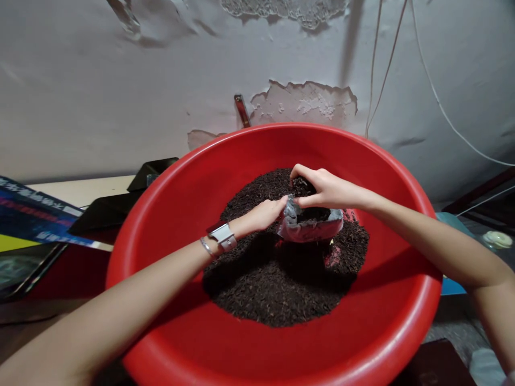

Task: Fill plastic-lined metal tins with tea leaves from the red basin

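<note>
A heap of dark, dry loose leaves that look like tea [277,295] lies in a large red basin [225,354]. Above the heap, a clear plastic bag [309,230] is held with its mouth open and dark leaves inside. My left hand [267,213], with a wide band on its wrist, pinches the bag's near left edge. Over the bag's mouth, my right hand [322,186] curls round a clump of the dark leaves, its thumb close to the bag's rim. The bag hides part of the heap.
Behind the basin stands a wall [120,96] with peeling paint. Thin cables [426,75] hang at the right. Dark boxes [104,214] and a printed blue panel [40,214] are at the left. A lidded jar [498,239] stands at the far right.
</note>
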`<state>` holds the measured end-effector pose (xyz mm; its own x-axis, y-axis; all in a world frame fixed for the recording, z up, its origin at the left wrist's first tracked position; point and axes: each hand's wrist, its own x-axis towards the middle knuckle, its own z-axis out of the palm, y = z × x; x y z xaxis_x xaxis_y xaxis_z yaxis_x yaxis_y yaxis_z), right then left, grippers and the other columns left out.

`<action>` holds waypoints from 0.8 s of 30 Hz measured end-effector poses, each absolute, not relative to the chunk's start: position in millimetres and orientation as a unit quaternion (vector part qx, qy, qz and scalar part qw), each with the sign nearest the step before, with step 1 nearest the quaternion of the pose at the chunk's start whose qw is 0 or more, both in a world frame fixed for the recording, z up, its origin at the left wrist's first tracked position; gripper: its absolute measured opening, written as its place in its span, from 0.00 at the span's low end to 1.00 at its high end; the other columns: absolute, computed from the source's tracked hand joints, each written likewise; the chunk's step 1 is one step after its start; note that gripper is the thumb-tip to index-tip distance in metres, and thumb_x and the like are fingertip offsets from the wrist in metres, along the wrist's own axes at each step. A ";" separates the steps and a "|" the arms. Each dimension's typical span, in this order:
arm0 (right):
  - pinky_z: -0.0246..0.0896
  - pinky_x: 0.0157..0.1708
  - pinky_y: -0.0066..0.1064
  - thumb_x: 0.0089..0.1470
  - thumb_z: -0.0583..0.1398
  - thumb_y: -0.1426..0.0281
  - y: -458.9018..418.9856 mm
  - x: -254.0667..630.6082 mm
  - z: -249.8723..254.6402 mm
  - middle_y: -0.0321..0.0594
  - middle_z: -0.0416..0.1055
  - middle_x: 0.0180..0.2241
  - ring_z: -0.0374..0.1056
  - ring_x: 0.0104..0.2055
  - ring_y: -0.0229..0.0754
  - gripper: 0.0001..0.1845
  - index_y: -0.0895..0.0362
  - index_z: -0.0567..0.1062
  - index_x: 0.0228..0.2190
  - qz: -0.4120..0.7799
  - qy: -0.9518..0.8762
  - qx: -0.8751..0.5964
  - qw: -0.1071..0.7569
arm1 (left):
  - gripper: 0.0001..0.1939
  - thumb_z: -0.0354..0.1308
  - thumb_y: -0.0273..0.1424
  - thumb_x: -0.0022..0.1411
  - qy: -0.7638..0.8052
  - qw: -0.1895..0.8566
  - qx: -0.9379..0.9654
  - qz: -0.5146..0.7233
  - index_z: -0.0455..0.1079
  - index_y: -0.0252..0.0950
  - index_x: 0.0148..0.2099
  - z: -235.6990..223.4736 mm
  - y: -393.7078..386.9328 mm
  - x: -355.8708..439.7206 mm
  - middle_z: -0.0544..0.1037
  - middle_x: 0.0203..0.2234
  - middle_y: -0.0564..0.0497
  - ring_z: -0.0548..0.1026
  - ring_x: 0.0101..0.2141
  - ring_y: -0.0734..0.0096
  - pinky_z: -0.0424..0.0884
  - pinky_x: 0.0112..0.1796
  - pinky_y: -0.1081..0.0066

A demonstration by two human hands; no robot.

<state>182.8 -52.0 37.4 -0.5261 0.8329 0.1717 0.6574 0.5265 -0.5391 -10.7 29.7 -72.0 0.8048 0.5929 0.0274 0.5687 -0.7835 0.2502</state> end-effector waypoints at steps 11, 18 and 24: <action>0.46 0.27 0.26 0.50 0.57 0.70 -45.5 181.4 23.0 0.38 0.68 0.30 0.58 0.28 0.33 0.05 0.58 0.69 0.31 0.067 -0.877 -0.458 0.131 | 0.12 0.33 0.27 0.65 0.312 0.085 0.946 0.001 0.57 0.32 0.41 -60.0 22.3 -7.6 0.72 0.26 0.48 0.70 0.25 0.71 0.64 0.28 0.73; 0.52 0.31 0.27 0.51 0.55 0.69 -37.7 188.2 32.9 0.40 0.71 0.30 0.62 0.30 0.36 0.07 0.58 0.73 0.32 0.073 -0.835 -0.528 0.138 | 0.12 0.33 0.26 0.66 0.337 0.092 0.937 -0.011 0.57 0.32 0.40 -57.2 20.7 -5.5 0.73 0.27 0.46 0.72 0.26 0.70 0.66 0.29 0.73; 0.57 0.39 0.35 0.54 0.49 0.70 4.4 231.0 17.7 0.49 0.71 0.40 0.66 0.41 0.46 0.17 0.60 0.72 0.41 0.034 -0.721 -0.684 0.102 | 0.10 0.36 0.25 0.64 0.319 0.054 0.946 -0.017 0.57 0.32 0.43 -59.5 23.7 -7.6 0.73 0.25 0.46 0.72 0.25 0.68 0.66 0.29 0.72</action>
<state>231.0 4.4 17.7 -0.0421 0.9940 0.1013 0.9800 0.0608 -0.1893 -7.6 23.7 -59.5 0.7965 0.6010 -0.0659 0.6046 -0.7913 0.0911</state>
